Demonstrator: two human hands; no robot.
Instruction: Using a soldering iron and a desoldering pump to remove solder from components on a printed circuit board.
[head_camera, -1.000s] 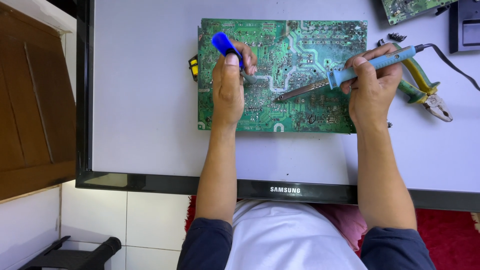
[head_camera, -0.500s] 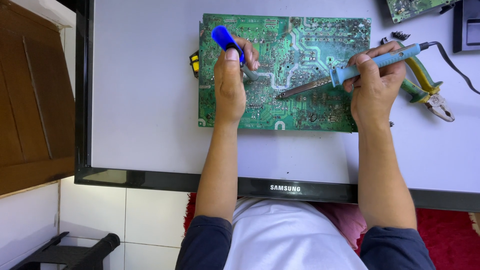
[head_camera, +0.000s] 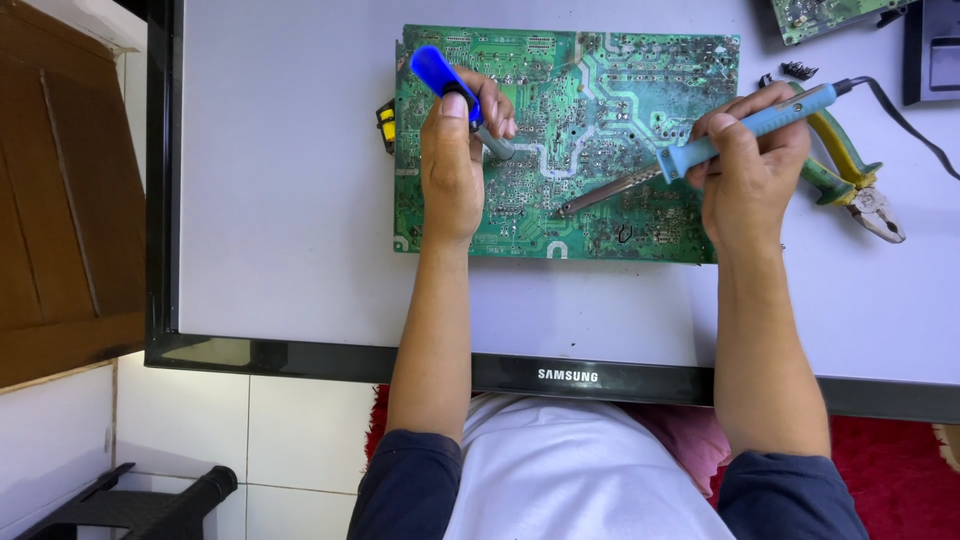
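Green circuit board (head_camera: 600, 90) flat on white worktop (head_camera: 280, 200), solder side up. Left hand (head_camera: 455, 165), fingers clenched around blue desoldering pump (head_camera: 445, 80); right hand (head_camera: 750, 170) gripping blue-handled soldering iron (head_camera: 700, 150), tip on board. Green-handled pliers (head_camera: 850, 170) just beside, partly hidden by right hand.

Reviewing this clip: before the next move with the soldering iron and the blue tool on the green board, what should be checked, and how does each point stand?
1. Right hand has a firm grip on the soldering iron: ok.
2. Iron tip on the circuit board: ok.
3. Left hand holds the blue desoldering pump: ok.
4. Pump nozzle at the same joint as the tip: not ok, apart.
5. Solder melted: cannot tell.
6. Pliers off the board: ok.
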